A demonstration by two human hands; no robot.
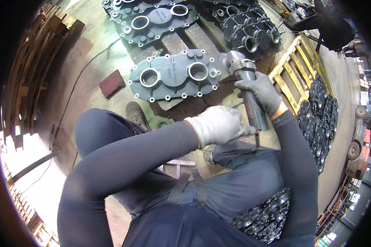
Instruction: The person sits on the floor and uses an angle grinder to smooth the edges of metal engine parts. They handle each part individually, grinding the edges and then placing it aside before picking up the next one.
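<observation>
My right hand (261,94), in a dark grey glove, is wrapped round the body of a black angle grinder (252,109). The grinder's metal head and disc point away from me, the disc close to the right end of a grey metal casting (169,70). My left hand (219,125), in a white glove, is curled at the grinder's rear end, its fingertips touching there near the cord; part of the fingers is hidden. The casting is a flat, lobed cover with two large round openings and small bosses round its rim. It lies on a wooden pallet (173,103).
More castings (160,18) lie on the pallet beyond, with another group (251,33) to the right. A dark red pad (112,84) and a cable (80,70) are on the floor at left. At right stand a yellow pallet (294,70) and heaped black parts (317,119).
</observation>
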